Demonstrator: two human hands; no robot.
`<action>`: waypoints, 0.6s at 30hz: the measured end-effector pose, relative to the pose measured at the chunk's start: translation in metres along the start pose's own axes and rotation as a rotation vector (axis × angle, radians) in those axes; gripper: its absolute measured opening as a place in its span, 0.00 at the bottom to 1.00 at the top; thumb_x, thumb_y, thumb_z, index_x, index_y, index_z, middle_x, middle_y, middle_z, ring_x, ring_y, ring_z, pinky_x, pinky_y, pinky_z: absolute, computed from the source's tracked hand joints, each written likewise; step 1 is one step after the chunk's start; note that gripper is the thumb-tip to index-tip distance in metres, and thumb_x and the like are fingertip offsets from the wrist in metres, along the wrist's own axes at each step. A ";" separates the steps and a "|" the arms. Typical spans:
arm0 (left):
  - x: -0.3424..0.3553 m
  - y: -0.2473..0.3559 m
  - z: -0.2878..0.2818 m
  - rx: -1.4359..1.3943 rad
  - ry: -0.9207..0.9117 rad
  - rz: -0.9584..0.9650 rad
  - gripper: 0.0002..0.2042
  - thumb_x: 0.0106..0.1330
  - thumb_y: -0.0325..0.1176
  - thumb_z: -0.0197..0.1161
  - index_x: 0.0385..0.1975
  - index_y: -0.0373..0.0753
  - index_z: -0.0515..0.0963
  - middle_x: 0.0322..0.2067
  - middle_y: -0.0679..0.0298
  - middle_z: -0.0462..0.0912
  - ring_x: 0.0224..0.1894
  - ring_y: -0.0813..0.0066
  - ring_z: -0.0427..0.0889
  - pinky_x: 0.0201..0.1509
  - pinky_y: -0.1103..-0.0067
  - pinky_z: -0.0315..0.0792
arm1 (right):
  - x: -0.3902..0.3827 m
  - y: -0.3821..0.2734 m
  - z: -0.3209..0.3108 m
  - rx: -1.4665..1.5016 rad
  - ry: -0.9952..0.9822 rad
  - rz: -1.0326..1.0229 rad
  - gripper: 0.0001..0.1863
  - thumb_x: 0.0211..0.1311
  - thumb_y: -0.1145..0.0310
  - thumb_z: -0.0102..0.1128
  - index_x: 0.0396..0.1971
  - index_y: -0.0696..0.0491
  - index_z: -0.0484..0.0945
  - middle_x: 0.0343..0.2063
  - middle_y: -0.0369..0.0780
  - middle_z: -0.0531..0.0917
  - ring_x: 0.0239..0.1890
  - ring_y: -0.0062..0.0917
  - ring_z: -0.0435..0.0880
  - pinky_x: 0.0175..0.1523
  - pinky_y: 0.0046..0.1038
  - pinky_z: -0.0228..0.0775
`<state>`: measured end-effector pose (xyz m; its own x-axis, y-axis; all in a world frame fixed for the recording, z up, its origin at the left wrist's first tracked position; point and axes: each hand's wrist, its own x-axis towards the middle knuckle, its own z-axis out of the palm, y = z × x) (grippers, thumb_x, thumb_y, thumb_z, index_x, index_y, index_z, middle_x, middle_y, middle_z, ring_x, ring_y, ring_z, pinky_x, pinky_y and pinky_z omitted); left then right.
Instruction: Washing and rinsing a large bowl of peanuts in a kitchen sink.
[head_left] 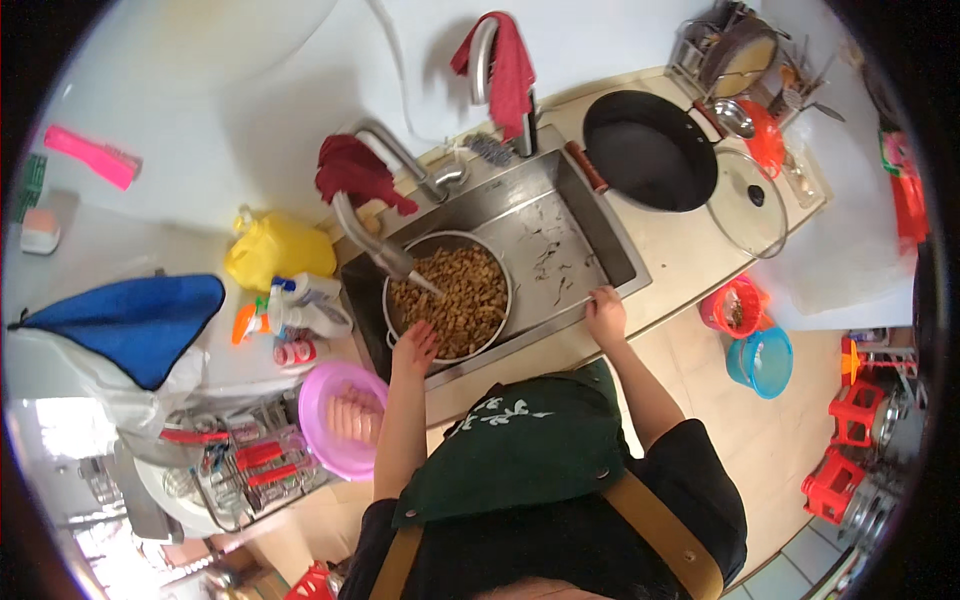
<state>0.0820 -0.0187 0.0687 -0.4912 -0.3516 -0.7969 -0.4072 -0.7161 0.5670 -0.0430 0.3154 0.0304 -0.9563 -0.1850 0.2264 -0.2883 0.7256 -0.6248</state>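
A round metal pot (508,293) stands in the left part of the steel sink (528,228). Small brown chunks of food (460,300) fill it, and a pale stream of water falls on them from the left faucet (385,250). My left hand (415,347) is at the pot's near left rim, fingers stretched out over the food; whether they touch it I cannot tell. My right hand (606,316) lies on the sink's near right edge with nothing visible in it. Dark scraps (548,262) are scattered over the sink floor.
Right of the sink stand a black wok (650,150) and a glass lid (748,205). A pink basin (316,420), yellow jug (280,255) and white bottle (318,308) are at the left. Red cloths (355,170) drape the faucets. Red and blue buckets (760,362) stand lower right.
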 end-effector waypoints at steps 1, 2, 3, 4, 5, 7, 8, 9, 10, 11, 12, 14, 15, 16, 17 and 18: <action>0.001 0.000 -0.001 -0.016 -0.022 0.025 0.20 0.62 0.37 0.40 0.53 0.36 0.56 0.55 0.57 0.54 0.59 0.62 0.50 0.60 0.67 0.45 | 0.001 0.000 0.000 -0.002 0.027 -0.021 0.08 0.39 0.75 0.52 0.25 0.57 0.73 0.30 0.42 0.73 0.34 0.36 0.73 0.37 0.31 0.66; 0.001 0.000 -0.003 -0.030 -0.043 0.050 0.20 0.62 0.36 0.41 0.53 0.35 0.56 0.55 0.56 0.55 0.59 0.62 0.50 0.59 0.69 0.47 | -0.001 0.002 0.001 0.000 0.037 -0.032 0.07 0.40 0.76 0.52 0.24 0.56 0.73 0.31 0.42 0.73 0.34 0.36 0.73 0.38 0.31 0.66; 0.001 0.001 -0.001 -0.036 -0.031 0.052 0.20 0.62 0.36 0.41 0.53 0.35 0.56 0.55 0.56 0.55 0.59 0.62 0.50 0.59 0.69 0.47 | -0.002 0.004 0.001 0.008 0.027 -0.037 0.07 0.40 0.76 0.52 0.24 0.56 0.73 0.31 0.42 0.73 0.34 0.36 0.73 0.38 0.31 0.66; -0.002 0.004 0.002 -0.035 -0.051 0.106 0.21 0.62 0.37 0.42 0.53 0.34 0.56 0.55 0.55 0.55 0.58 0.62 0.51 0.59 0.70 0.48 | -0.002 0.005 0.002 -0.002 0.053 -0.061 0.07 0.40 0.76 0.52 0.24 0.56 0.73 0.31 0.42 0.73 0.34 0.36 0.72 0.38 0.31 0.66; -0.006 0.009 0.004 -0.032 -0.071 0.159 0.21 0.61 0.37 0.43 0.52 0.33 0.56 0.54 0.55 0.56 0.58 0.62 0.52 0.59 0.72 0.49 | -0.003 0.005 0.003 -0.012 0.081 -0.084 0.06 0.40 0.76 0.52 0.24 0.56 0.73 0.30 0.42 0.73 0.34 0.35 0.72 0.38 0.31 0.66; -0.014 0.022 0.011 -0.085 -0.079 0.187 0.21 0.61 0.37 0.44 0.52 0.34 0.56 0.54 0.55 0.56 0.57 0.63 0.54 0.57 0.72 0.52 | -0.003 0.005 0.003 -0.001 0.068 -0.087 0.06 0.40 0.76 0.52 0.23 0.56 0.73 0.30 0.41 0.73 0.34 0.35 0.72 0.38 0.31 0.66; -0.018 0.031 0.016 -0.081 -0.083 0.308 0.22 0.60 0.36 0.46 0.52 0.34 0.57 0.54 0.56 0.57 0.57 0.63 0.55 0.56 0.72 0.52 | -0.003 0.005 0.004 -0.012 0.068 -0.114 0.06 0.40 0.76 0.52 0.23 0.56 0.73 0.30 0.41 0.73 0.34 0.35 0.72 0.38 0.31 0.66; -0.023 0.040 0.022 -0.076 -0.088 0.429 0.22 0.60 0.36 0.48 0.52 0.35 0.57 0.53 0.57 0.58 0.56 0.64 0.56 0.56 0.73 0.53 | -0.003 0.004 0.004 -0.023 0.069 -0.142 0.05 0.40 0.76 0.53 0.23 0.57 0.73 0.30 0.41 0.73 0.34 0.35 0.72 0.37 0.31 0.66; -0.031 0.049 0.031 -0.076 -0.085 0.430 0.22 0.60 0.36 0.48 0.52 0.35 0.57 0.53 0.57 0.58 0.56 0.64 0.56 0.56 0.73 0.53 | -0.003 0.004 0.004 -0.021 0.067 -0.142 0.05 0.40 0.76 0.53 0.23 0.57 0.73 0.30 0.41 0.73 0.34 0.35 0.72 0.37 0.31 0.66; -0.038 0.057 0.041 0.001 -0.024 0.590 0.22 0.59 0.36 0.49 0.52 0.36 0.58 0.53 0.58 0.59 0.55 0.67 0.58 0.55 0.74 0.54 | -0.003 0.003 0.004 -0.029 0.069 -0.142 0.05 0.40 0.76 0.53 0.23 0.57 0.72 0.30 0.41 0.73 0.34 0.35 0.71 0.37 0.31 0.65; -0.046 0.064 0.051 0.079 0.036 0.749 0.22 0.59 0.36 0.50 0.52 0.36 0.58 0.52 0.59 0.60 0.54 0.69 0.59 0.55 0.75 0.54 | -0.003 0.003 0.002 -0.038 0.072 -0.141 0.05 0.41 0.76 0.53 0.22 0.57 0.72 0.29 0.41 0.73 0.33 0.35 0.71 0.37 0.30 0.65; -0.062 0.075 0.068 0.152 0.053 0.808 0.22 0.59 0.36 0.50 0.52 0.36 0.59 0.52 0.59 0.61 0.54 0.71 0.60 0.55 0.75 0.54 | -0.002 0.002 0.001 -0.035 0.076 -0.141 0.05 0.41 0.76 0.52 0.22 0.57 0.72 0.29 0.41 0.73 0.33 0.35 0.71 0.37 0.31 0.65; -0.065 0.079 0.072 0.225 0.068 0.866 0.22 0.58 0.36 0.51 0.52 0.36 0.59 0.51 0.60 0.62 0.53 0.74 0.60 0.55 0.76 0.54 | -0.002 0.001 0.001 -0.034 0.082 -0.139 0.04 0.41 0.76 0.52 0.22 0.57 0.72 0.29 0.42 0.73 0.33 0.35 0.71 0.37 0.31 0.65; -0.056 0.080 0.069 0.210 0.036 0.868 0.21 0.59 0.33 0.50 0.52 0.34 0.59 0.50 0.61 0.64 0.52 0.76 0.61 0.55 0.79 0.54 | -0.002 0.001 0.002 -0.031 0.083 -0.141 0.04 0.41 0.76 0.52 0.22 0.57 0.72 0.29 0.42 0.73 0.33 0.35 0.71 0.37 0.31 0.65; -0.054 0.079 0.069 0.210 0.037 0.871 0.21 0.59 0.33 0.50 0.52 0.34 0.59 0.50 0.61 0.64 0.52 0.76 0.61 0.55 0.79 0.54 | -0.002 0.003 0.003 -0.031 0.074 -0.137 0.05 0.40 0.76 0.52 0.22 0.57 0.73 0.29 0.41 0.73 0.34 0.35 0.71 0.38 0.31 0.65; -0.053 0.077 0.072 0.210 -0.006 0.893 0.20 0.59 0.31 0.49 0.51 0.33 0.59 0.49 0.61 0.64 0.52 0.76 0.62 0.55 0.80 0.54 | -0.002 0.002 0.003 -0.034 0.066 -0.129 0.06 0.40 0.76 0.52 0.22 0.56 0.73 0.30 0.41 0.73 0.34 0.34 0.71 0.38 0.31 0.65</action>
<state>0.0207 -0.0118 0.1700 -0.6941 -0.7186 -0.0436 -0.0055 -0.0552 0.9985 -0.0417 0.3152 0.0261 -0.9060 -0.2350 0.3521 -0.4054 0.7211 -0.5618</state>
